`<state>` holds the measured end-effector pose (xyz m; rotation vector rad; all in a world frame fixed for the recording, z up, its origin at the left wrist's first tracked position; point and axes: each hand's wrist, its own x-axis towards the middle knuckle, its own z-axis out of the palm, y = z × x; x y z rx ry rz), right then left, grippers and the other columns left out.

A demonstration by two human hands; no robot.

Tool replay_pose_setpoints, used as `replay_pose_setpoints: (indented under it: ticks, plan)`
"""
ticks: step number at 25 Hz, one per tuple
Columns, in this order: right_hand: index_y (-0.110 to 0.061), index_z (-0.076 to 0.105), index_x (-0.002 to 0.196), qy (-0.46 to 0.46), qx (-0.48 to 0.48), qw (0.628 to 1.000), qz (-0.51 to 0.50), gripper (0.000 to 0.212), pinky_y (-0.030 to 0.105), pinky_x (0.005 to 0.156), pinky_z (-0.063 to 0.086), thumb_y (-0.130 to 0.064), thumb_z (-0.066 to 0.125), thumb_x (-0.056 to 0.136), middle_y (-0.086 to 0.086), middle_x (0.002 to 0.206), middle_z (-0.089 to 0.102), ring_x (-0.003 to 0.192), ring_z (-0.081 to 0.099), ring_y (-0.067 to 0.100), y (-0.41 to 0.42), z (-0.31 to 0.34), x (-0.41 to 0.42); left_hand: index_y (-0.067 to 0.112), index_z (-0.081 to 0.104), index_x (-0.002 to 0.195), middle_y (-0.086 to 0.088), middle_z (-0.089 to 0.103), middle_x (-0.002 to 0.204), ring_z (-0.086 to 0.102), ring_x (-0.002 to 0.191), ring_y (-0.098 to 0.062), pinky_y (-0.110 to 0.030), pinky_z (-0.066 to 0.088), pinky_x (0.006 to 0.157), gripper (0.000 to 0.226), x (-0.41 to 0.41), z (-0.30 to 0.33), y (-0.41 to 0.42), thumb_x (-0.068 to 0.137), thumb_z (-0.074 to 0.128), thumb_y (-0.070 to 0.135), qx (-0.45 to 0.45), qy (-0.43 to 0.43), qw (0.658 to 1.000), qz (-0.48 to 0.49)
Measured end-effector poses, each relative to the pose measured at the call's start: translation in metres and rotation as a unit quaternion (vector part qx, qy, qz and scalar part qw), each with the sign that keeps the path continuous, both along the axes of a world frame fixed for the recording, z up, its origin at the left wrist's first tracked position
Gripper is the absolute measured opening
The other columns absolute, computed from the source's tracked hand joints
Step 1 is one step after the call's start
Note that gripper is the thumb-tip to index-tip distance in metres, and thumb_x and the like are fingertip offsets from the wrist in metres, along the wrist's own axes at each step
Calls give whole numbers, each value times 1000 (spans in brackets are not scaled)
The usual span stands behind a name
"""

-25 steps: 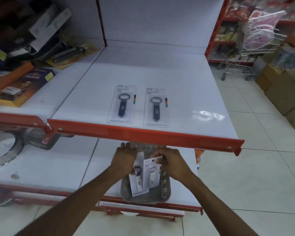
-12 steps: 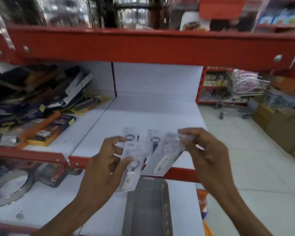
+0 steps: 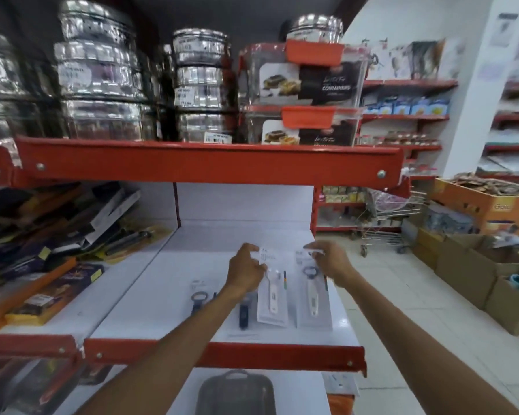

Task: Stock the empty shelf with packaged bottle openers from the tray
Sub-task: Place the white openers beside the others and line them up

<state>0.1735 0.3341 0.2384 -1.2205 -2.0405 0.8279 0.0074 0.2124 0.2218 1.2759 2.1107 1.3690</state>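
Observation:
The white shelf (image 3: 222,235) with a red front lip holds two packaged dark-handled bottle openers: one (image 3: 199,298) left of my left arm, the other (image 3: 244,313) partly hidden under that arm. My left hand (image 3: 244,272) pinches the top of a white-handled opener pack (image 3: 272,304) that lies on the shelf right of the dark ones. My right hand (image 3: 330,260) pinches the top of a second white-handled pack (image 3: 313,301) lying beside it near the shelf's right end. The dark grey tray (image 3: 237,393) sits on the lower shelf, below the red lip.
Boxed goods (image 3: 51,295) fill the shelf section to the left. Steel tins (image 3: 102,85) and container boxes (image 3: 309,82) stand on the upper shelf, whose red lip (image 3: 207,163) overhangs. Cardboard boxes (image 3: 468,265) and a wire trolley (image 3: 384,217) stand in the right aisle.
Both hands carried a white-handled pack each from above the tray up and forward, and now the packs lie on the shelf to the right of the two dark ones. The view tilted upward.

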Motion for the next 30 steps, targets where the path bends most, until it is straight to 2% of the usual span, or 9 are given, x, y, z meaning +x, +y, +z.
replay_pose_setpoints:
  ticks: [2,5,8,10,12,16,21,24,30]
  plan:
    - [-10,67,114,-28,-24,999,16,33,13,51,50,3,46,92,14,124,64,89,62,21,6,-18,3,5,48,132,-14,63,109,56,91,-17,-10,37,70,50,3,-10,2,86,66,7,-68,36,997,-25]
    - [-10,59,126,-144,32,986,72,32,19,94,42,-9,53,94,12,136,56,121,55,25,7,-35,11,12,45,137,-12,55,133,57,107,-19,-20,42,87,56,-3,-13,-2,88,68,24,-132,179,972,-72]
    - [-18,49,136,-234,93,960,126,48,32,113,30,-33,61,92,4,151,40,137,39,22,5,-39,22,24,40,144,0,39,154,38,139,-18,-29,31,114,75,-21,-3,2,81,72,48,-173,280,926,-183]
    - [-24,45,139,-280,68,942,172,65,37,111,35,-52,63,84,-2,149,43,135,41,21,0,-37,29,28,29,150,6,20,163,17,150,-14,-33,17,123,93,-28,-4,8,74,73,60,-243,290,890,-254]
    - [-25,48,135,-304,22,928,213,70,30,98,41,-60,66,77,-7,134,54,123,49,20,-8,-35,34,30,23,152,8,10,165,6,152,-13,-37,12,125,97,-31,-12,12,74,69,65,-293,291,866,-281]
    - [-22,60,112,-275,29,930,240,52,14,66,34,-60,65,78,-20,91,54,91,48,13,-16,-40,44,33,32,149,9,19,163,15,150,-13,-39,19,123,87,-30,-20,5,77,68,63,-287,278,865,-302]
    - [-15,62,107,-287,60,924,245,59,23,66,39,-66,62,76,5,103,67,90,58,22,-29,-42,52,37,40,145,12,30,159,29,145,-14,-40,26,121,83,-20,-20,-10,73,71,63,-276,296,859,-316]
    - [-20,61,115,-301,60,920,245,66,32,77,47,-71,59,73,2,112,67,95,58,20,-32,-42,53,38,38,145,13,30,159,30,145,-15,-39,25,120,85,-18,-22,-15,72,71,66,-272,293,863,-309]
    - [-25,53,133,-307,39,922,234,68,28,86,42,-63,62,78,0,134,58,113,54,21,-38,-38,49,34,36,147,10,29,160,28,146,-18,-40,23,120,84,-12,-22,-19,76,68,63,-270,302,864,-299]
